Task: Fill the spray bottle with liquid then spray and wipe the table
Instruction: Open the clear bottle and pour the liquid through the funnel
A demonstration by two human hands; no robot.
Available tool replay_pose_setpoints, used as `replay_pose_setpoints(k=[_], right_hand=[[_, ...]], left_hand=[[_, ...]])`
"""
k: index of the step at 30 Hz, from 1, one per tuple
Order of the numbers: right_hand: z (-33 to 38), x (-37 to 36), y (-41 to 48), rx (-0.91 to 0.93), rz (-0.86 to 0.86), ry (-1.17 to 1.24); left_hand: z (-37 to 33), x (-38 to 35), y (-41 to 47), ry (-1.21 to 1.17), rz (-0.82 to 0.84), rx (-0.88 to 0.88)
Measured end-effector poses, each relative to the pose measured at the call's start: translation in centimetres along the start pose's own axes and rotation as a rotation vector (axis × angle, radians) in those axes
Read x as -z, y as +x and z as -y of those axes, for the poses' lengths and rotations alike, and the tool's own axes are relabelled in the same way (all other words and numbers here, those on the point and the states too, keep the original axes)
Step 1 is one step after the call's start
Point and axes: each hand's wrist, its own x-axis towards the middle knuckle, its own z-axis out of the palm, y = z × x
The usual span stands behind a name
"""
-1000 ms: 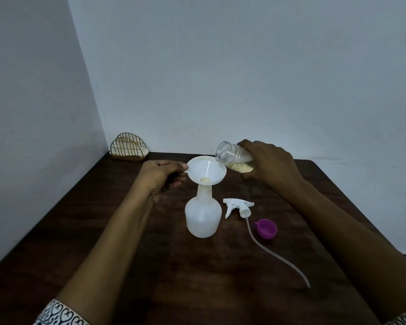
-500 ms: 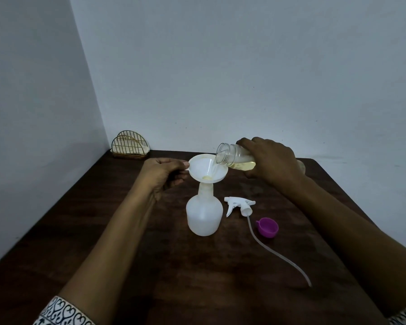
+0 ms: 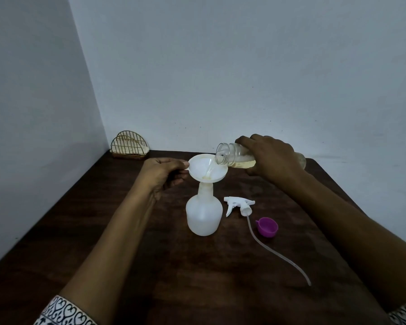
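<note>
Spray bottle [image 3: 204, 216], white translucent plastic, stands upright near the middle of the dark wooden table [image 3: 197, 277], trigger head off. White funnel [image 3: 205, 168] sits in its neck, stem down, wide mouth up. Small pool of pale yellowish liquid at the funnel's bottom, thin stream running in from above.

Left hand [image 3: 162, 175] pinches the small tab on the funnel's left rim, thumb on top, other fingers curled under. Forearm runs back to lower left, patterned sleeve [image 3: 63, 311] at frame edge.

Right hand [image 3: 271, 158] wraps around a clear bottle [image 3: 230, 154], tipped nearly horizontal, open threaded mouth over the funnel's right rim. Yellowish liquid lies along its lower side. Bottle's base pokes out past the hand on the right. Uncapped.

Trigger sprayer head [image 3: 238, 204], white, lies on the table just right of the spray bottle, not touching it. Its clear dip tube [image 3: 277, 253] trails toward the near right. Purple cap [image 3: 267, 227] sits open side up just right of the tube, near the sprayer head.

Far left corner of the table: gold wire holder [image 3: 130, 147] with something pale inside, against the wall. Contents too small to tell. Plain pale walls [image 3: 220, 66] behind and left.
</note>
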Motion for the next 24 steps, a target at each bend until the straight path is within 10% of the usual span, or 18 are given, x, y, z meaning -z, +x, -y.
replay_pose_setpoints(k=[24], right_hand=[[0.34,0.38,0.02,0.017,-0.002,-0.056]], left_hand=[[0.03,-0.02,-0.01,-0.001,0.006,-0.004]])
